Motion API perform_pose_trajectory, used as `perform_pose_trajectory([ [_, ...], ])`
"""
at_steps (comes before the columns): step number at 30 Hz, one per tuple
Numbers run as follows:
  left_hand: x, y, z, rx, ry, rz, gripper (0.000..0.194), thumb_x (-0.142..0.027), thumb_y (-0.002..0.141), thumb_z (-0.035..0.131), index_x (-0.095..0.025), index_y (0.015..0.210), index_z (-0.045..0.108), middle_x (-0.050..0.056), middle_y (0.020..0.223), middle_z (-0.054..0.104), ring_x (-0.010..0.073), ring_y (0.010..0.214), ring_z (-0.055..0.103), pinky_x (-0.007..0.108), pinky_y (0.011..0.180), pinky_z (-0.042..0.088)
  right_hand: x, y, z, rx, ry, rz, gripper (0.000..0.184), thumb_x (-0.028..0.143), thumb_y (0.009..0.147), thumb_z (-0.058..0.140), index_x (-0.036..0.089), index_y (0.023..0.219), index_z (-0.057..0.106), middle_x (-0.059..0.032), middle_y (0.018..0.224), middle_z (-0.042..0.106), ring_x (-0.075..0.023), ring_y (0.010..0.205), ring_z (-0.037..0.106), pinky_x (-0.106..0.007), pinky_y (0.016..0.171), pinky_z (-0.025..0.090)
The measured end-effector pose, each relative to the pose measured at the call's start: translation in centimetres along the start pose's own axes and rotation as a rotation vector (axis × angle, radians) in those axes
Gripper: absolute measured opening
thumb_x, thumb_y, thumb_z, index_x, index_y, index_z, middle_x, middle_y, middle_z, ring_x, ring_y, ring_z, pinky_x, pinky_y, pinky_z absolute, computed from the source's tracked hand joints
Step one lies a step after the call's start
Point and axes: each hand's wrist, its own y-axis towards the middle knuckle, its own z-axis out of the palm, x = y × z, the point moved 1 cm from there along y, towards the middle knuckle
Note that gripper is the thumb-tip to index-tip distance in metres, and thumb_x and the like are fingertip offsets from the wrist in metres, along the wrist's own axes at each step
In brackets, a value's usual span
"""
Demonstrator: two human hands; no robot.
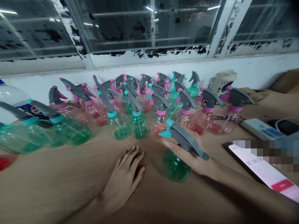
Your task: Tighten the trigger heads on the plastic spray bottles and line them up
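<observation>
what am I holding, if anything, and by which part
Your right hand grips a green spray bottle around its neck, below the grey spray head; your left hand holds nothing.

Trigger spray bottles (139,124) crowd the tabletop (77,177) below a window (144,28).
The left hand (125,177) lies before them, left of the spray bottle (174,168) in the right hand (192,154); a smartphone (244,158) lies farther right, a Pepsi bottle (17,99) behind, far left.

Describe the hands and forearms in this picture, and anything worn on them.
The left hand and right hand are ungloved, the left with slender fingers. No sleeve, watch or bracelet shows. The left has no visible ring; the right is partly hidden.
</observation>
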Motion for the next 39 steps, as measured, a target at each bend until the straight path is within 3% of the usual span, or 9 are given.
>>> perform_pose_trajectory([
  [4,-0.1,0.1,-0.1,0.000,-0.014,0.002,0.039,-0.031,0.093,0.038,-0.016,0.129,0.043,0.010,0.137,0.044,0.0247,0.128,0.036,0.046,0.103,0.032,-0.1,0.1,0.0,0.021,0.026,0.001,0.026,0.031,0.082,0.058,0.021,0.106,0.058,-0.0038,0.091,0.062,-0.0180,0.082,0.062,-0.034,0.077,0.050],
  [8,-0.1,0.1,0.0,-0.003,-0.009,-0.004,0.039,-0.032,0.093,0.038,-0.017,0.129,0.042,0.010,0.137,0.043,0.0258,0.127,0.036,0.047,0.102,0.033,0.2,0.3,-0.1,0.027,0.035,-0.002,0.028,0.030,0.082,0.057,0.021,0.108,0.056,-0.0046,0.096,0.061,-0.0193,0.089,0.061,-0.034,0.081,0.048],
  [13,0.1,0.2,0.1,-0.021,-0.025,-0.004,0.038,-0.032,0.093,0.037,-0.019,0.128,0.042,0.009,0.136,0.044,0.0253,0.127,0.037,0.048,0.102,0.033,1.0,0.6,-0.3,-0.002,-0.014,-0.063,0.011,0.029,0.081,0.059,0.020,0.083,0.054,-0.0010,0.081,0.060,-0.0155,0.074,0.059,-0.030,0.068,0.046],
  [15,0.2,0.3,0.1,-0.023,-0.037,-0.004,0.038,-0.033,0.093,0.037,-0.020,0.128,0.042,0.009,0.136,0.044,0.0252,0.127,0.037,0.048,0.102,0.034,1.3,0.7,-0.4,-0.019,-0.023,-0.109,0.012,0.026,0.081,0.058,0.020,0.074,0.049,0.0016,0.073,0.056,-0.0129,0.067,0.056,-0.028,0.062,0.043],
  [26,0.2,0.5,0.3,-0.040,-0.024,-0.004,0.039,-0.034,0.093,0.038,-0.018,0.128,0.040,0.011,0.133,0.046,0.0259,0.126,0.037,0.048,0.101,0.034,0.9,0.5,-0.3,-0.025,-0.019,-0.133,0.021,0.029,0.080,0.057,0.023,0.071,0.039,0.0050,0.066,0.042,-0.0117,0.060,0.047,-0.029,0.057,0.038],
  [39,-0.9,1.1,0.8,-0.052,-0.033,-0.015,0.040,-0.034,0.093,0.036,-0.019,0.130,0.038,0.011,0.135,0.043,0.0282,0.123,0.040,0.049,0.097,0.037,0.3,0.2,0.0,-0.132,-0.064,-0.233,0.012,0.027,0.079,0.059,0.021,0.080,0.050,0.0026,0.070,0.053,-0.0125,0.064,0.053,-0.027,0.059,0.044],
])
